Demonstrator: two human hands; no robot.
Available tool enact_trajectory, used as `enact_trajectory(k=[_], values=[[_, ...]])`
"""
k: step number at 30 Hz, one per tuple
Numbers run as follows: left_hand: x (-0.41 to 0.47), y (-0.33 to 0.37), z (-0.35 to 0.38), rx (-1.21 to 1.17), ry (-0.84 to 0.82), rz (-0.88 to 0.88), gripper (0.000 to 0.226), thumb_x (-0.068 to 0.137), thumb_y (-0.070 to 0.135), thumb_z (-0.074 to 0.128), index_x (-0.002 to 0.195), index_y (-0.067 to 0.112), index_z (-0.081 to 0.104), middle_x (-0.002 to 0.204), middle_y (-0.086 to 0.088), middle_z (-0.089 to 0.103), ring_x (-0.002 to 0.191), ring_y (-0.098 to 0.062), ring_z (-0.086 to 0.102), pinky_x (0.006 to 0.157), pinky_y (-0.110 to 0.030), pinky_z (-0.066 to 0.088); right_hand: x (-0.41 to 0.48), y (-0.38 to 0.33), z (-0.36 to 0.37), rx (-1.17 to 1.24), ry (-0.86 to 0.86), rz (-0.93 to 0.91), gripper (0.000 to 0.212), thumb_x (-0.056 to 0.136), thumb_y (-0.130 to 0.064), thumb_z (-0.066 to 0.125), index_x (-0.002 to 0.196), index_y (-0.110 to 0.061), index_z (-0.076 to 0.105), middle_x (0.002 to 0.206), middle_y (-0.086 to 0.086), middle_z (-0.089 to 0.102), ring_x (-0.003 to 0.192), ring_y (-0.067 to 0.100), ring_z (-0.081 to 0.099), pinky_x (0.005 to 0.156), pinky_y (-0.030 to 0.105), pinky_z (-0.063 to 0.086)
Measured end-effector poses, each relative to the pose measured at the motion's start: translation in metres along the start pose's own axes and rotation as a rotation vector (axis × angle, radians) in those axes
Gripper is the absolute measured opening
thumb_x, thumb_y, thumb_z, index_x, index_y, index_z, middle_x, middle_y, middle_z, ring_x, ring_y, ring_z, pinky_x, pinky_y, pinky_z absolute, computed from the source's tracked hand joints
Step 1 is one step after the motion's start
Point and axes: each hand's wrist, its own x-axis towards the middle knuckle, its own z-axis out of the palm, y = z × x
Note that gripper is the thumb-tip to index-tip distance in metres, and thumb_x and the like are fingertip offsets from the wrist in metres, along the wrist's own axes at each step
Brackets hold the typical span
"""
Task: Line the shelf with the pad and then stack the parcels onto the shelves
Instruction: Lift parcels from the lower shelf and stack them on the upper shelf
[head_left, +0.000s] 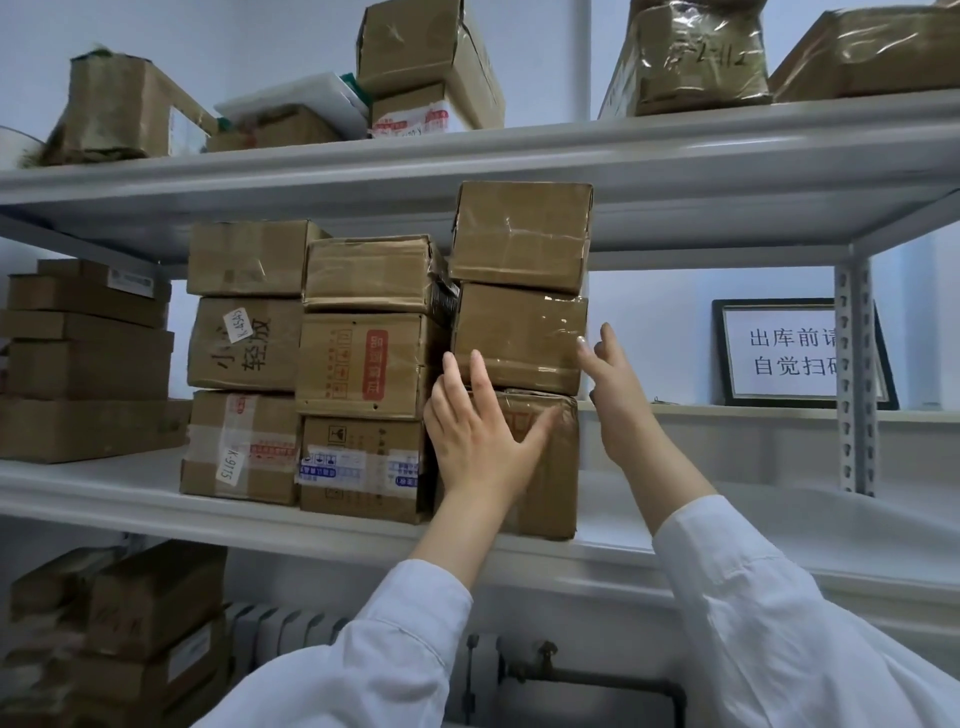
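Note:
Brown taped parcels stand in stacks on the white middle shelf (727, 525). The rightmost stack holds three: a bottom parcel (556, 467), a middle parcel (519, 338) and a top parcel (522, 236). My left hand (475, 431) lies flat with spread fingers against the front of the bottom parcel, fingertips reaching the middle one. My right hand (613, 384) is beside the stack's right edge, fingers straight, one fingertip touching the middle parcel's corner. A pale pad surface covers the shelf to the right of the stack.
Two more parcel stacks (358, 374) stand to the left, and flat boxes (88, 364) at far left. The top shelf (467, 156) carries more parcels. A framed sign (784, 353) stands at the back right beside the upright post (854, 379). Boxes (145, 639) sit below.

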Motion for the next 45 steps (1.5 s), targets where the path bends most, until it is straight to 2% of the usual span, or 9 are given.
enact_trajectory(k=[4,9,13,19,26,27,34,41,45], values=[[-0.013,0.006,-0.006,-0.111,0.026,-0.005,0.087,0.078,0.069,0.024,0.145,0.013,0.026,0.152,-0.02,0.019,0.135,-0.037,0.025,0.11,-0.05,0.021,-0.021,0.013,-0.004,-0.008,0.045,-0.004,0.058,0.099,-0.03,0.045,0.15,-0.022,0.019,0.157,0.005,0.02,0.144,0.018,0.024,0.101,0.024,0.025],[-0.042,0.009,-0.01,-0.333,0.052,0.016,0.071,0.077,0.054,0.035,0.129,0.008,0.05,0.135,-0.014,0.048,0.124,-0.033,0.042,0.104,-0.044,0.032,-0.054,0.033,-0.009,-0.114,0.142,-0.075,0.038,0.097,-0.016,0.049,0.134,-0.008,0.048,0.137,0.007,0.05,0.129,0.019,0.045,0.105,0.028,0.037],[-0.069,0.006,-0.013,-0.5,-0.016,0.05,0.049,0.083,0.04,0.045,0.118,0.008,0.057,0.115,-0.007,0.061,0.11,-0.024,0.053,0.094,-0.033,0.041,-0.076,0.044,-0.016,-0.208,0.131,-0.041,0.035,0.096,-0.014,0.05,0.13,-0.006,0.053,0.123,0.002,0.056,0.112,0.011,0.05,0.098,0.025,0.04],[-0.107,0.015,-0.017,-0.825,-0.153,-0.162,0.006,0.09,0.016,0.056,0.092,0.019,0.061,0.085,0.004,0.065,0.081,-0.01,0.06,0.076,-0.028,0.05,-0.12,0.063,-0.04,-0.244,0.131,0.01,0.02,0.095,-0.011,0.05,0.111,-0.008,0.063,0.102,0.0,0.062,0.1,0.013,0.056,0.084,0.019,0.043],[-0.114,0.027,-0.017,-1.264,-0.37,-0.537,0.023,0.095,0.009,0.045,0.076,0.013,0.058,0.069,-0.004,0.061,0.056,-0.01,0.055,0.055,-0.016,0.044,-0.143,0.073,-0.046,-0.255,-0.006,0.125,0.017,0.095,-0.008,0.049,0.095,-0.003,0.065,0.078,0.002,0.062,0.07,0.006,0.056,0.053,0.003,0.039],[-0.177,0.056,0.006,-1.289,-0.594,-0.688,0.024,0.095,0.009,0.044,0.076,0.013,0.058,0.066,-0.002,0.061,0.053,-0.008,0.055,0.055,-0.017,0.044,-0.195,0.099,-0.091,-0.331,0.055,0.308,0.02,0.096,-0.009,0.049,0.101,0.0,0.066,0.08,0.001,0.062,0.07,0.005,0.056,0.053,0.002,0.039],[-0.195,0.059,0.025,-1.311,-0.667,-0.881,0.025,0.094,0.017,0.045,0.075,0.015,0.06,0.06,0.005,0.066,0.051,-0.007,0.057,0.057,-0.022,0.044,-0.204,0.122,-0.128,-0.504,-0.042,0.492,0.035,0.094,-0.025,0.054,0.126,-0.01,0.057,0.118,0.005,0.061,0.105,0.015,0.055,0.078,0.02,0.041],[-0.246,0.091,0.073,-1.251,-0.903,-1.114,0.024,0.094,0.02,0.044,0.074,0.015,0.057,0.046,0.009,0.063,0.036,0.0,0.053,0.042,-0.012,0.04,-0.229,0.177,-0.189,-0.568,0.14,0.683,0.049,0.092,-0.029,0.058,0.135,-0.01,0.048,0.137,0.01,0.052,0.124,0.023,0.05,0.091,0.03,0.042],[-0.268,0.106,0.097,-1.205,-0.988,-1.238,0.024,0.094,0.022,0.044,0.074,0.017,0.057,0.044,0.01,0.062,0.051,-0.005,0.054,0.051,-0.018,0.039,-0.236,0.199,-0.212,-0.651,0.192,0.708,0.052,0.09,-0.035,0.058,0.136,-0.015,0.047,0.138,0.01,0.051,0.122,0.026,0.052,0.096,0.034,0.043]])
